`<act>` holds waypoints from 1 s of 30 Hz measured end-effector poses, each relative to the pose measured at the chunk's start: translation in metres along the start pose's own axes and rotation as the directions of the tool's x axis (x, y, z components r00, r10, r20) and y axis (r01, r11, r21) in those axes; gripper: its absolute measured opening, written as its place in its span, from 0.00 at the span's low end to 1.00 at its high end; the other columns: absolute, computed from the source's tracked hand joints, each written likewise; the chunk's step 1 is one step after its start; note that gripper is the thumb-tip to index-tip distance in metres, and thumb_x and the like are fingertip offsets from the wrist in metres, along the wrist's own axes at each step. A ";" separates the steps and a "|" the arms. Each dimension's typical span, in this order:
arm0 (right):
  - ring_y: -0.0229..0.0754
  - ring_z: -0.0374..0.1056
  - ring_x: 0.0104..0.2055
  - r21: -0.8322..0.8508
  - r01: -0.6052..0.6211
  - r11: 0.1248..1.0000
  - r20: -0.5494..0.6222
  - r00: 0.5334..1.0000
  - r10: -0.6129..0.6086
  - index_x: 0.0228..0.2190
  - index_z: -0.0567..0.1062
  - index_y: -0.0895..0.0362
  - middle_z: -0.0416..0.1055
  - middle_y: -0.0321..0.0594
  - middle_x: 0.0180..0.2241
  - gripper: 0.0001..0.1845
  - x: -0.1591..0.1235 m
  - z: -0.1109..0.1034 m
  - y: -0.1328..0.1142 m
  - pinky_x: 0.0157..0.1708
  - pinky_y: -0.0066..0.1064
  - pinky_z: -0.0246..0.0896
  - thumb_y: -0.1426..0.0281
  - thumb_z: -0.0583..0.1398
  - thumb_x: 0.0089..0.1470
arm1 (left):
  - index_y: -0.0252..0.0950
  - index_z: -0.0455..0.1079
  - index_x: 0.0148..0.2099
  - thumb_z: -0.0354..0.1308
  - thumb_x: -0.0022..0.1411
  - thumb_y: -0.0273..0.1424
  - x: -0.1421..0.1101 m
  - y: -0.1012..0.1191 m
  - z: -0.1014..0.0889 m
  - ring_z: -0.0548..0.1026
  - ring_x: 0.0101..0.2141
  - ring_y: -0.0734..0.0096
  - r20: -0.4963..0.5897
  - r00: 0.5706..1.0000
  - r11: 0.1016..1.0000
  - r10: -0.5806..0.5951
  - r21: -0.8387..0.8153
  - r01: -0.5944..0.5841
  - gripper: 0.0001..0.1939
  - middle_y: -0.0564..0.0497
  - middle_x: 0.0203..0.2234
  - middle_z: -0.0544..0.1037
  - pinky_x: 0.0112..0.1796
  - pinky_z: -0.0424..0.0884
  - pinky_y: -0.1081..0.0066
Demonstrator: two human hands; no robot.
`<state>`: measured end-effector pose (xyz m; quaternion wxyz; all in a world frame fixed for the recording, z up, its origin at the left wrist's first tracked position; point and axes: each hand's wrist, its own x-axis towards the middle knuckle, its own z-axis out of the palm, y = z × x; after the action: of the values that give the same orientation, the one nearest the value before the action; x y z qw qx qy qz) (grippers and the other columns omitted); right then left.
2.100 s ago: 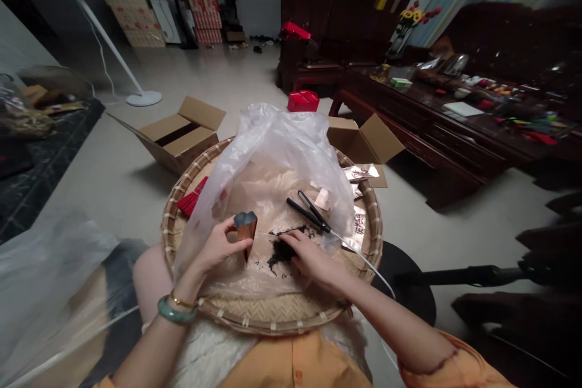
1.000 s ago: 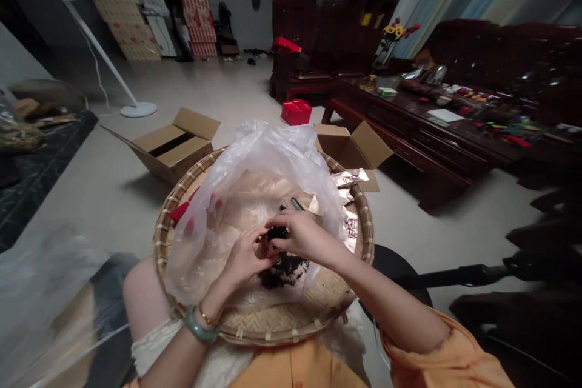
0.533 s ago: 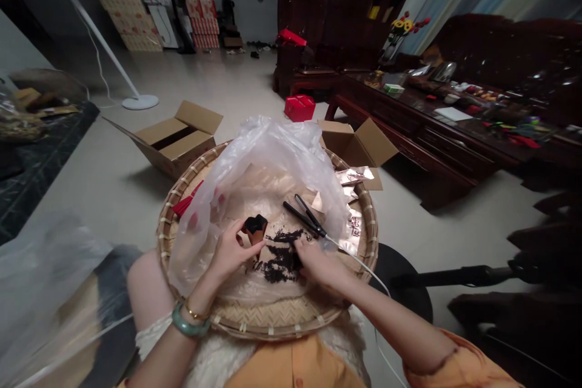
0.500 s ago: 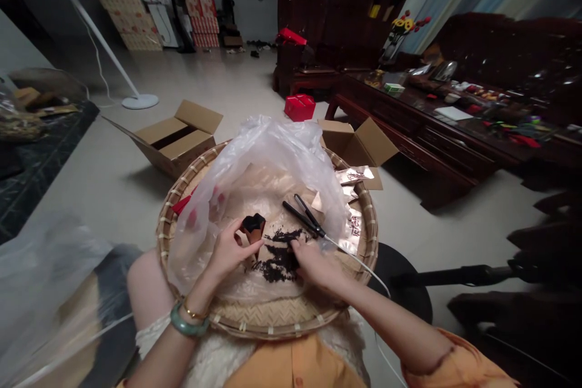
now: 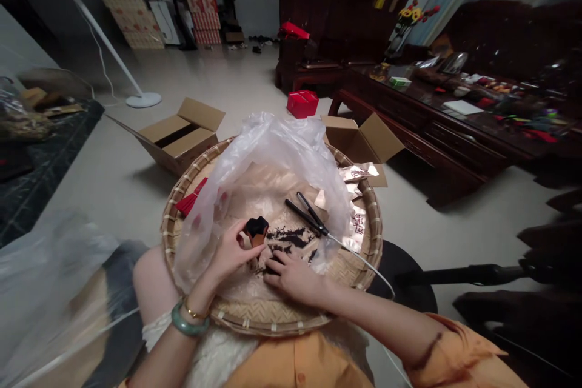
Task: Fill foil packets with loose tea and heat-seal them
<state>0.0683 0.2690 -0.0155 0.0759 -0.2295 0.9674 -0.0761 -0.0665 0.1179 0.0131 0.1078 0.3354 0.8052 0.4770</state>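
Hands apart: the left hand (image 5: 230, 250) grips a brown paper cone (image 5: 256, 239) upright. The right hand (image 5: 293, 277) lies open against dark crumbled leaves (image 5: 291, 237) on a bamboo tray (image 5: 273, 321).

Scissors (image 5: 302, 216) in a bamboo tray (image 5: 273, 328)
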 end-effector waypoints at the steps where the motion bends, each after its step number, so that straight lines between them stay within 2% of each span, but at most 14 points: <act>1: 0.52 0.59 0.51 -0.021 -0.006 1.000 0.036 0.999 0.007 0.41 0.74 0.57 0.67 0.47 0.48 0.12 -0.003 0.001 -0.002 0.42 0.41 0.62 0.70 0.52 0.61 | 0.33 0.69 0.42 0.65 0.47 0.37 -0.001 0.002 0.000 0.69 0.26 0.74 0.012 0.999 0.999 0.048 0.022 -0.049 0.20 0.50 0.32 0.73 0.25 0.66 0.75; 4: 0.47 0.64 0.42 -0.022 -0.069 0.997 0.130 0.989 0.071 0.36 0.75 0.61 0.71 0.46 0.38 0.09 -0.014 -0.001 0.000 0.35 0.33 0.62 0.75 0.54 0.59 | 0.35 0.68 0.44 0.64 0.50 0.34 -0.005 0.010 0.000 0.72 0.36 0.67 0.062 0.975 0.974 0.214 0.064 -0.218 0.18 0.48 0.36 0.75 0.35 0.69 0.70; 7: 0.44 0.66 0.39 0.075 -0.214 0.974 0.134 0.970 0.203 0.33 0.76 0.62 0.71 0.47 0.36 0.09 -0.025 -0.010 0.013 0.33 0.30 0.59 0.79 0.55 0.56 | 0.37 0.68 0.45 0.63 0.51 0.31 -0.009 0.018 0.001 0.72 0.39 0.64 0.102 0.930 0.931 0.352 0.063 -0.359 0.18 0.47 0.38 0.75 0.41 0.69 0.66; 9: 0.41 0.67 0.35 0.215 -0.346 0.913 0.104 0.938 0.331 0.29 0.76 0.61 0.72 0.44 0.34 0.10 -0.029 -0.020 0.027 0.32 0.28 0.58 0.83 0.56 0.51 | 0.37 0.68 0.46 0.63 0.51 0.30 -0.012 0.022 0.002 0.73 0.40 0.63 0.110 0.910 0.911 0.400 0.059 -0.408 0.18 0.47 0.38 0.76 0.42 0.69 0.64; 11: 0.37 0.66 0.31 0.400 -0.418 0.816 0.042 0.897 0.439 0.25 0.75 0.60 0.73 0.39 0.30 0.10 -0.032 -0.035 0.039 0.31 0.25 0.57 0.85 0.58 0.45 | 0.36 0.68 0.46 0.62 0.51 0.29 -0.013 0.022 0.005 0.73 0.40 0.63 0.110 0.908 0.908 0.405 0.073 -0.413 0.18 0.47 0.38 0.76 0.42 0.69 0.63; 13: 0.36 0.67 0.30 0.576 -0.366 0.732 -0.079 0.865 0.495 0.24 0.75 0.59 0.72 0.36 0.27 0.10 -0.032 -0.058 0.045 0.31 0.24 0.58 0.84 0.59 0.42 | 0.36 0.68 0.46 0.63 0.51 0.29 -0.012 0.021 0.008 0.72 0.40 0.63 0.113 0.921 0.918 0.372 0.103 -0.383 0.18 0.47 0.38 0.76 0.41 0.68 0.63; 15: 0.35 0.67 0.31 0.680 -0.237 0.694 -0.226 0.832 0.506 0.24 0.75 0.59 0.72 0.35 0.27 0.08 -0.029 -0.084 0.042 0.30 0.23 0.59 0.83 0.60 0.42 | 0.36 0.68 0.46 0.63 0.51 0.30 -0.011 0.020 0.013 0.72 0.39 0.63 0.111 0.940 0.932 0.323 0.136 -0.336 0.18 0.48 0.38 0.75 0.40 0.69 0.64; 17: 0.35 0.68 0.31 0.711 -0.122 0.692 -0.335 0.807 0.486 0.25 0.75 0.58 0.72 0.35 0.28 0.07 -0.023 -0.109 0.033 0.29 0.22 0.59 0.81 0.60 0.43 | 0.36 0.68 0.46 0.64 0.50 0.31 -0.009 0.020 0.018 0.72 0.38 0.63 0.100 0.956 0.943 0.277 0.162 -0.290 0.20 0.48 0.37 0.75 0.39 0.69 0.65; 20: 0.35 0.69 0.34 0.699 -0.026 0.715 -0.406 0.809 0.425 0.28 0.77 0.58 0.73 0.37 0.31 0.07 -0.014 -0.133 0.019 0.31 0.23 0.63 0.80 0.61 0.46 | 0.36 0.68 0.46 0.64 0.49 0.31 -0.006 0.021 0.026 0.72 0.37 0.63 0.059 0.968 0.949 0.242 0.191 -0.249 0.20 0.49 0.36 0.74 0.37 0.69 0.66; 22: 0.36 0.70 0.36 0.709 -0.009 0.705 -0.407 0.811 0.420 0.32 0.77 0.57 0.73 0.39 0.35 0.07 -0.012 -0.138 0.014 0.32 0.23 0.65 0.78 0.61 0.48 | 0.35 0.68 0.43 0.64 0.50 0.32 -0.004 0.023 0.028 0.71 0.36 0.64 0.038 0.973 0.952 0.226 0.205 -0.229 0.18 0.49 0.34 0.73 0.36 0.69 0.66; 25: 0.36 0.70 0.36 0.742 -0.049 0.669 -0.377 0.795 0.476 0.35 0.77 0.57 0.73 0.40 0.35 0.08 -0.018 -0.137 0.014 0.29 0.22 0.65 0.74 0.58 0.53 | 0.35 0.68 0.39 0.64 0.50 0.34 -0.005 0.025 0.026 0.72 0.35 0.63 0.014 0.977 0.953 0.211 0.217 -0.209 0.15 0.49 0.32 0.73 0.35 0.69 0.66; 27: 0.36 0.70 0.35 0.743 -0.061 0.666 -0.391 0.769 0.507 0.34 0.77 0.57 0.74 0.40 0.34 0.08 -0.026 -0.135 0.016 0.30 0.23 0.65 0.73 0.57 0.55 | 0.35 0.67 0.41 0.64 0.50 0.33 -0.006 0.026 0.023 0.72 0.37 0.62 -0.012 0.967 0.949 0.253 0.198 -0.246 0.16 0.48 0.35 0.74 0.37 0.69 0.65; 30: 0.36 0.70 0.33 0.744 -0.065 0.665 -0.425 0.721 0.547 0.34 0.77 0.57 0.74 0.40 0.32 0.09 -0.035 -0.128 0.019 0.30 0.25 0.64 0.71 0.57 0.56 | 0.36 0.66 0.47 0.64 0.52 0.32 -0.009 0.029 0.019 0.72 0.40 0.63 -0.029 0.929 0.922 0.369 0.132 -0.363 0.20 0.47 0.39 0.74 0.40 0.70 0.65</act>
<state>0.0682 0.3160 0.1101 -0.1538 0.0311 0.8619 -0.4821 -0.0379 0.1346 0.0264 -0.0257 0.4732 0.7591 0.4464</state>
